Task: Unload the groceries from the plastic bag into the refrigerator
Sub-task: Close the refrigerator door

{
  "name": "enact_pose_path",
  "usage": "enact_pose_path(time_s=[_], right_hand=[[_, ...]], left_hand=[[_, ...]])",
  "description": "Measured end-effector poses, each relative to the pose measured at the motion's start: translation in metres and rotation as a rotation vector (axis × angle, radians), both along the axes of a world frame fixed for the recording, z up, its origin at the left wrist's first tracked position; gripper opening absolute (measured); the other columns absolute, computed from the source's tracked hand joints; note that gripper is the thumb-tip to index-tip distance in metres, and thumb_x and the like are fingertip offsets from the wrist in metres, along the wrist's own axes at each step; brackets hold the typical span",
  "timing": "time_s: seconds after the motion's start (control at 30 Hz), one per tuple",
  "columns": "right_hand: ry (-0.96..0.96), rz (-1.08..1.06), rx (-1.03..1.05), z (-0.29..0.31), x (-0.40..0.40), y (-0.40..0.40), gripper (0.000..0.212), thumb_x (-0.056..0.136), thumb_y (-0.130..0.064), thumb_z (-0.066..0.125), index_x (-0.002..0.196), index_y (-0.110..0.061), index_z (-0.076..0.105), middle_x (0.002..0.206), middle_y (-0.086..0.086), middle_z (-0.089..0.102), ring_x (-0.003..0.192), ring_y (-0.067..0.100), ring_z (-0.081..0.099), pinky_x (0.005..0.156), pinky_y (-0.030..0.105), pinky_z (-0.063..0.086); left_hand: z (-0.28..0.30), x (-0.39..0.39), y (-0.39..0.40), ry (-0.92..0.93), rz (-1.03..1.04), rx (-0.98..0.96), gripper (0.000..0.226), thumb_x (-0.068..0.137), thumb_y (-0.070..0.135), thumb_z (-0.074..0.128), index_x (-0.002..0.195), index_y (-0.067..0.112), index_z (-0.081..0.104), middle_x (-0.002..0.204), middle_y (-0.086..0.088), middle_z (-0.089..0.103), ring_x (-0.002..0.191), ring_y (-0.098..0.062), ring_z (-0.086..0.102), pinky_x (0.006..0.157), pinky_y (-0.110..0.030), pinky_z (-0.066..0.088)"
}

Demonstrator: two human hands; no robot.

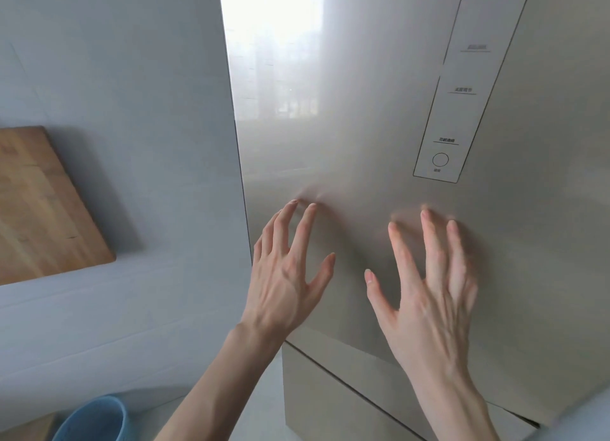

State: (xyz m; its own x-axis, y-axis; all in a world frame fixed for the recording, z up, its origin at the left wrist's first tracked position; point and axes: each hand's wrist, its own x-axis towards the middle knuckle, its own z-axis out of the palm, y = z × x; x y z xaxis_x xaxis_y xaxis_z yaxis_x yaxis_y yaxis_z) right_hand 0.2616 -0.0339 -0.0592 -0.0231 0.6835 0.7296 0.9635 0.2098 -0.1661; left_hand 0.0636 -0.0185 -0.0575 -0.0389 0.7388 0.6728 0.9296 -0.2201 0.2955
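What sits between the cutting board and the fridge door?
Only bare pale wall separates the wooden cutting board from the fridge door, as the head view shows.

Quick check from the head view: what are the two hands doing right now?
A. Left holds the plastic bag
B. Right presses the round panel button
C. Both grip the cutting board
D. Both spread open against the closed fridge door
D: the left hand and right hand are spread open with straight fingers at the closed refrigerator door, holding nothing.

There were two hands, a left hand (284, 275) at six o'clock and a right hand (429, 295) at five, one refrigerator door (363, 127), one cutting board (43, 206) at nine, and one blue cup (95, 421) at seven
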Motion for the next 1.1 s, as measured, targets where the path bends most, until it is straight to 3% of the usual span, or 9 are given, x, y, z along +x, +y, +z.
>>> enact_pose_path(time_s=[0.23,0.53,0.83,0.97,1.1], right_hand=[[-0.073,-0.131,0.036,-0.001,-0.008,0.023,0.069,0.095,-0.049,0.060,0.157,-0.026,0.040,0.171,0.005,0.018,0.157,0.034,0.014,0.116,0.063,0.026],[-0.147,-0.283,-0.042,0.000,-0.024,0.045,0.085,0.089,-0.051,0.066,0.161,-0.030,0.027,0.172,0.004,0.009,0.159,0.034,0.005,0.115,0.068,0.023],[-0.186,-0.394,-0.093,0.003,-0.034,0.051,0.091,0.089,-0.051,0.065,0.163,-0.037,0.015,0.173,0.004,0.003,0.159,0.035,0.001,0.115,0.070,0.021],[-0.158,-0.376,-0.108,0.008,-0.040,0.045,0.087,0.090,-0.052,0.064,0.162,-0.031,0.021,0.172,0.005,0.005,0.159,0.034,0.003,0.117,0.065,0.025],[-0.080,-0.311,-0.061,0.018,-0.052,0.039,0.071,0.098,-0.052,0.053,0.159,-0.023,0.032,0.170,0.004,0.020,0.158,0.026,0.015,0.122,0.057,0.022]], left_hand=[[-0.005,-0.003,0.038,-0.003,-0.090,-0.012,0.075,0.098,0.051,0.055,0.161,0.024,0.025,0.163,-0.008,0.028,0.147,-0.028,0.034,0.116,-0.039,0.036],[-0.009,-0.013,0.073,0.060,-0.217,-0.087,0.079,0.098,0.056,0.048,0.163,0.027,0.015,0.167,-0.007,0.020,0.149,-0.026,0.030,0.115,-0.040,0.037],[-0.005,-0.015,0.089,0.059,-0.273,-0.055,0.077,0.097,0.053,0.053,0.162,0.024,0.021,0.161,-0.010,0.029,0.143,-0.030,0.036,0.110,-0.043,0.044],[-0.003,-0.025,0.088,0.080,-0.311,-0.065,0.076,0.098,0.054,0.050,0.162,0.026,0.019,0.162,-0.005,0.028,0.144,-0.026,0.036,0.110,-0.042,0.043],[0.003,-0.044,0.080,0.061,-0.339,-0.049,0.071,0.100,0.053,0.048,0.160,0.023,0.026,0.161,-0.002,0.035,0.148,-0.023,0.036,0.116,-0.042,0.037]])
